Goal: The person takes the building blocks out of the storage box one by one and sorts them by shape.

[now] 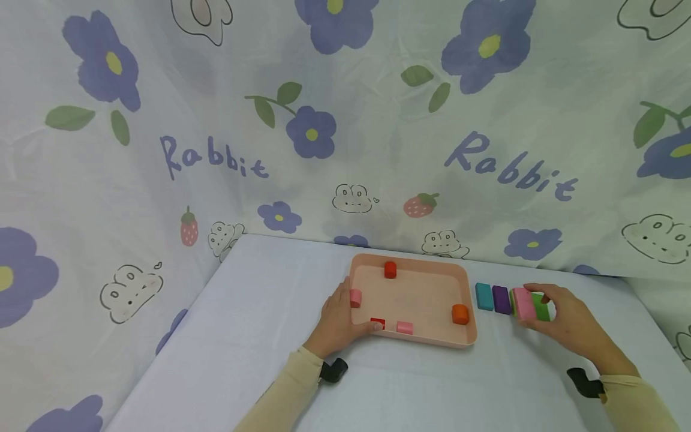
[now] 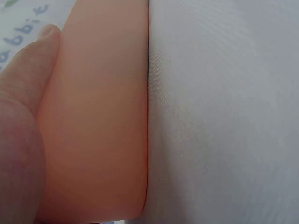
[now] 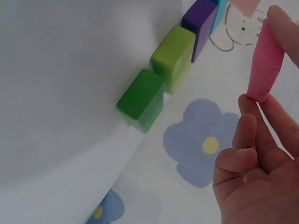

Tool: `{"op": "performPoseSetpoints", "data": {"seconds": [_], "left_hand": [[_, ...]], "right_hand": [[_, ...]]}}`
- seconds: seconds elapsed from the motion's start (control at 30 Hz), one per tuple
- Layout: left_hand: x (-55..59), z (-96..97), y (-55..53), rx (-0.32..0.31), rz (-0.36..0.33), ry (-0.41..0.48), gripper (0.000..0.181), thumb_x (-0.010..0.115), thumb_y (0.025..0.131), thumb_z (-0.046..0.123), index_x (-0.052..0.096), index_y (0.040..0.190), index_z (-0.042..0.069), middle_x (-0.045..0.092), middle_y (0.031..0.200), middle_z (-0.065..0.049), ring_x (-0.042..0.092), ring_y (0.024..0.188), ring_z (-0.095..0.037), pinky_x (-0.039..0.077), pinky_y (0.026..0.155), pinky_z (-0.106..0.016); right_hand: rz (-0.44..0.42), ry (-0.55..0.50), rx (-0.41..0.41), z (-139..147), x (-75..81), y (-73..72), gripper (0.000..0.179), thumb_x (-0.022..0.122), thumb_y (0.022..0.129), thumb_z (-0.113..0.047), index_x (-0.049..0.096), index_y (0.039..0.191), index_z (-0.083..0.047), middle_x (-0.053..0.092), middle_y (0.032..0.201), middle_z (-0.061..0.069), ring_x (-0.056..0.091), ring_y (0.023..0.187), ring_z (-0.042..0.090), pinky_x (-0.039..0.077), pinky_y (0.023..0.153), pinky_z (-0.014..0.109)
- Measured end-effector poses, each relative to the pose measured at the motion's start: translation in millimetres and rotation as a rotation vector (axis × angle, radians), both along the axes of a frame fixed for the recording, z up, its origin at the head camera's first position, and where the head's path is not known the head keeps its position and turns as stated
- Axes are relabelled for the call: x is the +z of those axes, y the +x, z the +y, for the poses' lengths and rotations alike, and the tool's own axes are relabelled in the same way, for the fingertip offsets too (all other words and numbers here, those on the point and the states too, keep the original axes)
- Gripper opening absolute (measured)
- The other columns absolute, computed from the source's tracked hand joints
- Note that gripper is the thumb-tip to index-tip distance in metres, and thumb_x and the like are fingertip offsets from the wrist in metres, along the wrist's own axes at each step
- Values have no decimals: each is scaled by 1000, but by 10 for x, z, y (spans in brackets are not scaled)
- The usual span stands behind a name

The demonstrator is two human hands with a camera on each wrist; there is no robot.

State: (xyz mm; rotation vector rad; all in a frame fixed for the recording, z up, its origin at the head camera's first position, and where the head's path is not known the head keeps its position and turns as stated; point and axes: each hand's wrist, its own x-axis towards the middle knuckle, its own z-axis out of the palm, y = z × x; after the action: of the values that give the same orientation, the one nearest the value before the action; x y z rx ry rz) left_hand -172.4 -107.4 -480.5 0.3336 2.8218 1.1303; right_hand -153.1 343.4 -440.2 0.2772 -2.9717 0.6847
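A pink rectangular block (image 3: 265,65) is pinched by my right hand (image 1: 569,312) between thumb and fingertips, raised over the row of blocks at the right. Under it are a lime block (image 3: 174,55) and a green block (image 3: 142,98), partly covered in the head view. My left hand (image 1: 337,321) rests around the front left corner of a shallow peach tray (image 1: 432,338), fingers extended along the left side, thumb along the front rim. In the left wrist view the thumb lies against the tray's outer wall (image 2: 98,107). The thumb tip overlaps a red block (image 1: 379,321) inside.
A purple block (image 1: 501,299) and a teal block (image 1: 484,296) stand between tray and right hand. Inside the tray are a red block (image 1: 390,270), an orange block (image 1: 460,314) and two pink ones. A printed cloth (image 1: 378,144) hangs behind the white table (image 1: 259,288).
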Motion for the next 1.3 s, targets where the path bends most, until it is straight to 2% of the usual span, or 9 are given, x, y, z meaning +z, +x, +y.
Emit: {"op": "performPoseSetpoints", "data": {"seconds": [0.1,0.27,0.47,0.8,1.3], "left_hand": [[-11,-3,0,-2,6,10,120,80,78,56,11,160,0,25,162,-17,26,147,-35,16,120,-57],[-22,-7,0,-2,12,18,120,80,78,56,12,160,0,26,162,-17,27,147,-35,17,120,-58],[-26,-3,-5,-3,11,8,120,79,78,57,12,160,0,25,162,-17,27,147,-35,17,120,-58],[-29,-16,-6,0,6,-14,123,78,78,61,11,159,-1,24,163,-18,25,147,-36,15,121,-56],[-53,-13,-17,0,12,-3,123,79,77,59,10,159,-1,25,162,-18,27,146,-36,16,120,-57]], "right_hand": [[20,6,2,82,-30,1,82,90,73,-36,52,135,1,56,120,28,52,95,37,47,67,39],[47,17,-16,195,-72,-5,81,90,73,-36,53,135,2,58,120,28,53,97,38,47,66,39],[-33,26,-53,328,-104,-29,85,88,76,-40,49,138,4,54,123,31,51,100,41,49,68,43],[-81,54,-81,485,-119,-92,86,86,78,-35,45,140,8,53,122,33,51,98,42,47,65,37],[-144,41,-100,707,-170,-130,85,83,82,-35,43,140,12,56,114,34,53,95,43,49,65,39]]}}
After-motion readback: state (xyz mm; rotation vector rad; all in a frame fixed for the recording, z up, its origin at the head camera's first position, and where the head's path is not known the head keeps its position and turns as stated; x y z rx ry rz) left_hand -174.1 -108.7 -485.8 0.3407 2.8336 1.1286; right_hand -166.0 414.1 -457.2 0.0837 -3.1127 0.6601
